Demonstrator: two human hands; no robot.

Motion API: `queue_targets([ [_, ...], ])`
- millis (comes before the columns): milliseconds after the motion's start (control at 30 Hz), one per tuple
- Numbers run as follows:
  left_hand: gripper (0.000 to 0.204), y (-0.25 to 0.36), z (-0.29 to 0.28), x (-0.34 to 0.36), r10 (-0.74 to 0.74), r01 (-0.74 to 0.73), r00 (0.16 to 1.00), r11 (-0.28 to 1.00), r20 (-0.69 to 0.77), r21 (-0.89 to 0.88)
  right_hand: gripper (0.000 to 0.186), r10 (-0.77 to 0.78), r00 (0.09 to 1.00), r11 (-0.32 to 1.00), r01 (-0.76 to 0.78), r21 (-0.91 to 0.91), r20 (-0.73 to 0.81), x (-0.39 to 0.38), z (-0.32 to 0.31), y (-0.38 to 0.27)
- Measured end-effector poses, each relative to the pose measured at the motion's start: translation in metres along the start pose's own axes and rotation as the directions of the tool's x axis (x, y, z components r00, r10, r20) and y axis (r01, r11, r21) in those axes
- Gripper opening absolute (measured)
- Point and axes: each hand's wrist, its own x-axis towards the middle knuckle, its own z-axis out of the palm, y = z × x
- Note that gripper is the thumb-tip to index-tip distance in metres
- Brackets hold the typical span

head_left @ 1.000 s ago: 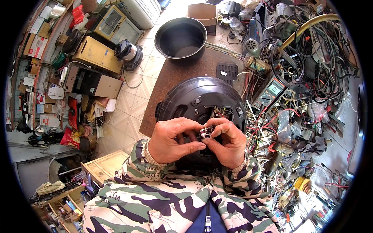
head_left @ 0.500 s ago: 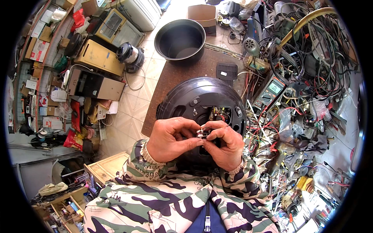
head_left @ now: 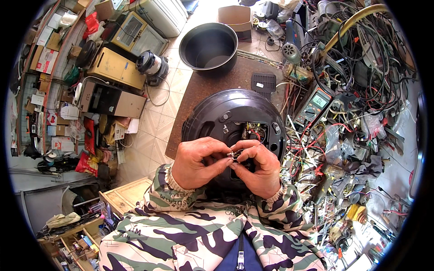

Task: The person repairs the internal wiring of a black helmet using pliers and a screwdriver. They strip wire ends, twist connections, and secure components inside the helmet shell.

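My left hand point(head_left: 195, 163) and my right hand point(head_left: 259, 168) meet in front of me, fingertips pinched on a small part point(head_left: 233, 155) with light metal bits. Its exact kind is too small to make out and fingers cover much of it. Both hands are over a round black appliance base point(head_left: 210, 105), which looks like an upturned cooker housing. Just beyond my right fingers, a rectangular opening in that base shows red, yellow and other wires point(head_left: 256, 132). My hands and sleeves hide the near side of the base.
On the brown tabletop point(head_left: 178, 122) stand a black inner pot point(head_left: 233, 49) and a slotted black cover point(head_left: 264, 82). At right, a multimeter point(head_left: 314, 107) lies amid heaped wires and parts, near a heat gun point(head_left: 291, 49). Left are a wooden drawer point(head_left: 124, 195) and several appliances.
Both hands have shifted slightly left, and the fingers have turned the small part a little between them. The base and surroundings stay put.
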Motion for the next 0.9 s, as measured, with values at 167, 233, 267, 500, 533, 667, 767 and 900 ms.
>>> queue_targets([
  [167, 0.021, 0.001, 0.0023, 0.0016, 0.012, -0.011, 1.0, 0.999, -0.022, 0.042, 0.029, 0.009, 1.0, 0.999, -0.01, -0.037, -0.008, -0.0013, 0.0003, -0.0005],
  [233, 0.02, 0.0014, 0.0033, 0.0012, 0.006, -0.004, 1.0, 0.998, -0.031, 0.06, 0.029, -0.016, 1.0, 0.997, 0.016, -0.078, 0.004, 0.0006, 0.0, -0.0018],
  [267, 0.02, 0.0018, 0.0035, 0.0014, 0.004, -0.001, 0.999, 0.998, -0.034, 0.07, 0.029, -0.044, 0.999, 0.994, 0.044, -0.1, 0.003, 0.0022, -0.0008, -0.0019],
  [500, 0.019, 0.0014, 0.0032, 0.0026, -0.016, 0.017, 1.0, 0.999, -0.026, 0.037, 0.027, 0.014, 1.0, 0.998, -0.015, -0.057, -0.024, 0.0038, -0.0005, -0.0017],
  [533, 0.019, 0.0021, 0.0027, 0.0031, -0.017, 0.018, 1.0, 0.999, -0.023, 0.038, 0.026, 0.025, 0.999, 0.999, -0.026, -0.044, -0.026, 0.0035, -0.0005, -0.0011],
  [667, 0.021, -0.0003, 0.0023, 0.0031, -0.016, 0.016, 1.0, 1.0, -0.016, 0.026, 0.026, 0.043, 0.999, 0.999, -0.044, -0.02, -0.023, 0.0025, -0.0001, 0.0022],
  [767, 0.022, 0.0043, 0.0003, 0.0035, -0.047, 0.047, 0.999, 0.999, -0.012, 0.013, 0.027, 0.067, 0.997, 0.998, -0.066, 0.004, -0.039, 0.0002, 0.0015, 0.0058],
  [900, 0.025, 0.0003, 0.0006, 0.0017, -0.032, 0.032, 0.999, 0.999, -0.015, 0.0, 0.028, 0.082, 0.994, 0.997, -0.081, 0.009, -0.068, 0.0004, 0.0028, 0.0055],
])
